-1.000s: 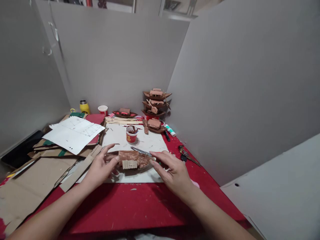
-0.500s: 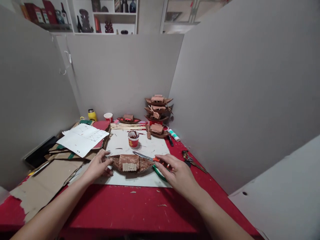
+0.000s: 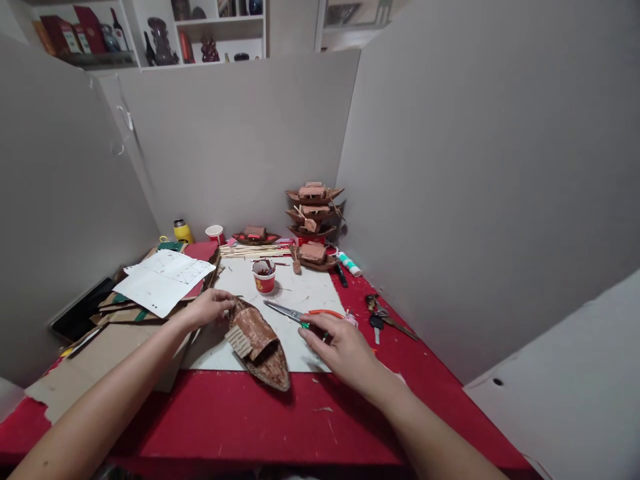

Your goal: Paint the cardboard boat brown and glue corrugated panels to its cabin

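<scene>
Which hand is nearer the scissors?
Right. The right hand touches the handles of the scissors; the left hand is off to their left, holding the far end of the cardboard model boat.

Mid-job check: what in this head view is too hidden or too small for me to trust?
Head view, right hand on the scissors: fingers cover the handles, so the grip is unclear.
Head view, left hand at the cardboard boat: fingers hide its far tip; pinch or touch unclear.
Head view, red cup: contents too small to identify.
Head view, white sheet: drawn lines too small to read.
</scene>
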`<state>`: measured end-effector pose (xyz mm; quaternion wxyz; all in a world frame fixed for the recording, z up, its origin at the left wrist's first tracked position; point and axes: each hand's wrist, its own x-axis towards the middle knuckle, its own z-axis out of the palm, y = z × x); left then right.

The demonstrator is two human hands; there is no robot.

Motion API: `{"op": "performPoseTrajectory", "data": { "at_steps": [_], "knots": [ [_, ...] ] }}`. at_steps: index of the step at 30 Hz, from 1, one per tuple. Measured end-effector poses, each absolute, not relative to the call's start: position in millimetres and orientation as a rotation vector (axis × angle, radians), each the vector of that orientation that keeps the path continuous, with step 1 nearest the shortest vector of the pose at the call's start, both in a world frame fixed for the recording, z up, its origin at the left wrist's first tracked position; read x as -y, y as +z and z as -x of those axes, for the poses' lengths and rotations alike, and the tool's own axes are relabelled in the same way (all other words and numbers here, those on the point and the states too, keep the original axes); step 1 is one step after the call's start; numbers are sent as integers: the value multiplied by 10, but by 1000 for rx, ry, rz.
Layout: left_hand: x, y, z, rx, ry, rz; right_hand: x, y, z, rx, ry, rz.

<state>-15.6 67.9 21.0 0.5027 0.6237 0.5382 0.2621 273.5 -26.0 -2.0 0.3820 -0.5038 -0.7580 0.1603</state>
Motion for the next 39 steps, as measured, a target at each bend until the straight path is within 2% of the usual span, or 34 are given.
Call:
{"op": "performPoseTrajectory", "data": {
  "at_steps": [8, 15, 22, 25, 29, 39],
  "knots": [
    [-1052, 343, -36, -1293, 467, -1583, 433, -71, -2523, 2116, 541, 1270],
    [-1037, 386, -45, -1364, 822, -1477, 522, -44, -2502, 2243, 471, 1189],
    [-302, 317, 198, -1468, 1032, -1393, 537, 47, -2575, 2216, 338, 1114],
    [66, 169, 230, -1486, 998, -1405, 569, 114, -2591, 2206, 333, 1091],
    [359, 4, 133, -1441, 760, -1340, 610, 198, -2607, 2235, 310, 1083],
    [242, -78, 51, -1443, 686, -1249, 594, 265, -2772, 2241, 185, 1083]
  ]
}}
